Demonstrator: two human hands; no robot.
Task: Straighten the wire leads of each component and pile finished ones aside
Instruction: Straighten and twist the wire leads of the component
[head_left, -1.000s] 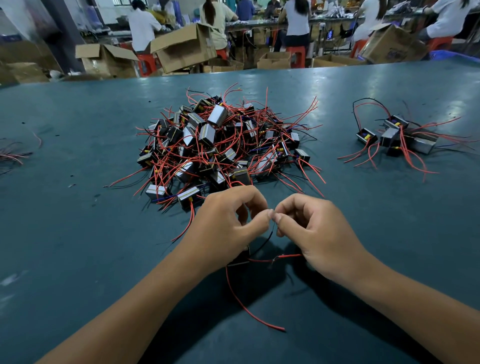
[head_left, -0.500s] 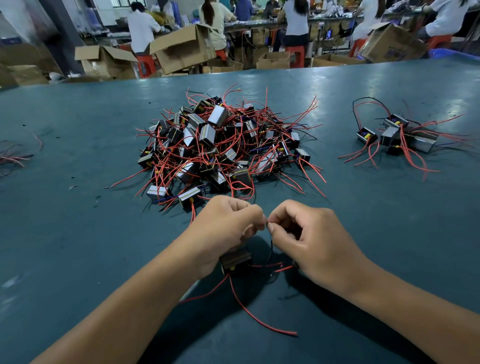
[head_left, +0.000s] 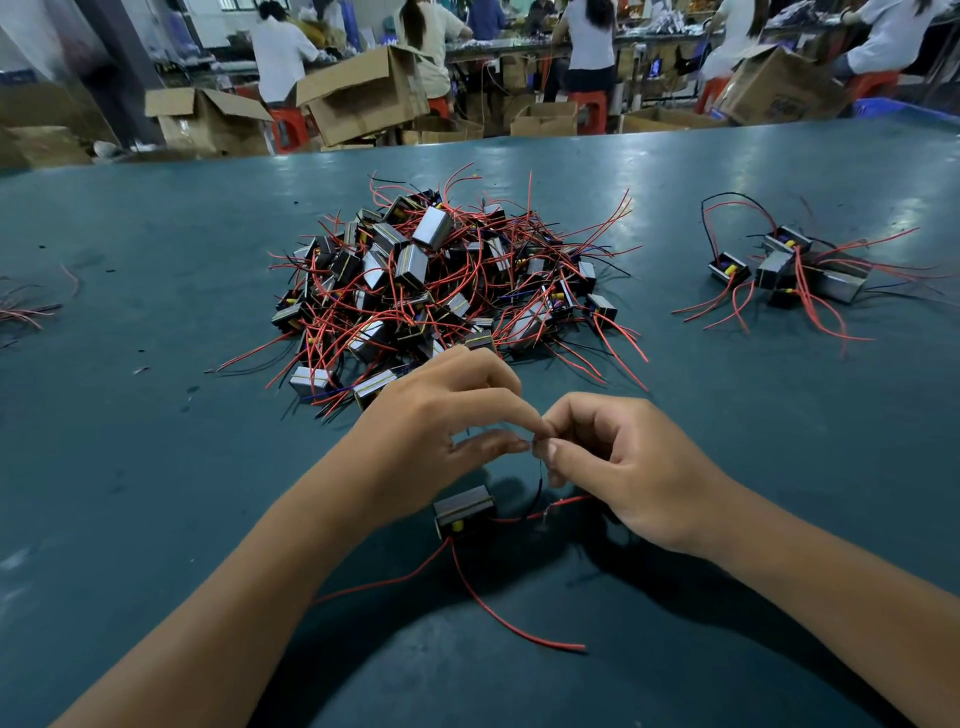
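Both hands, left hand and right hand, pinch one thin black lead taut to straighten it while its component hangs below.

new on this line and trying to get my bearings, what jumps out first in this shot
The big heap of components with tangled red leads fills the middle of the green table. Nearer the camera, the left hand and right hand meet fingertip to fingertip, pinching a thin dark lead of one component below them. A much smaller pile sits far right.
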